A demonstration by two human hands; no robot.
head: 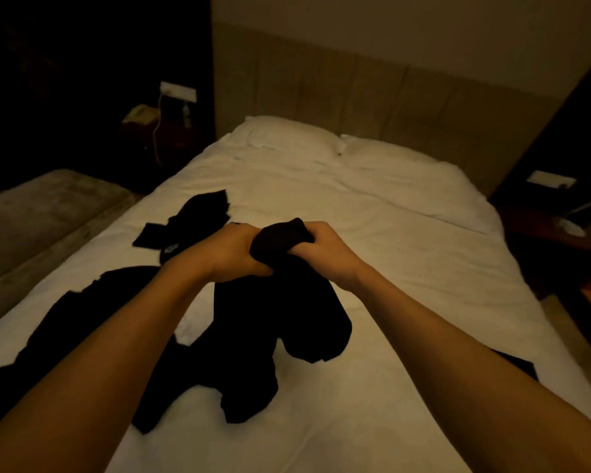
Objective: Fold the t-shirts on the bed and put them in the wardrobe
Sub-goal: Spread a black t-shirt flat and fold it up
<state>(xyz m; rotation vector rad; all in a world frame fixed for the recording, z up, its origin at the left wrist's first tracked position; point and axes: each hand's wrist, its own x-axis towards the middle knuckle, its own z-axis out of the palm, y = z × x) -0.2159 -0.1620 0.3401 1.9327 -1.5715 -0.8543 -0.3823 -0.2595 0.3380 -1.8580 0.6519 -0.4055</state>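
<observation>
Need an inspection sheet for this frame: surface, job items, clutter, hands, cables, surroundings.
Surface: white bed, sheet wrinkled, two pillows at the headboard.
Job's things: held black t-shirt bunched, its lower part trailing on the bed; two more dark garments, one at the left edge, one further up, unfolded.
Clutter: nothing seen.
Hands: left hand and right hand both grip the held t-shirt's top.
Cables: white cable hanging at the left nightstand.
Surroundings: dim room, padded headboard, telephone; wardrobe not in view.
</observation>
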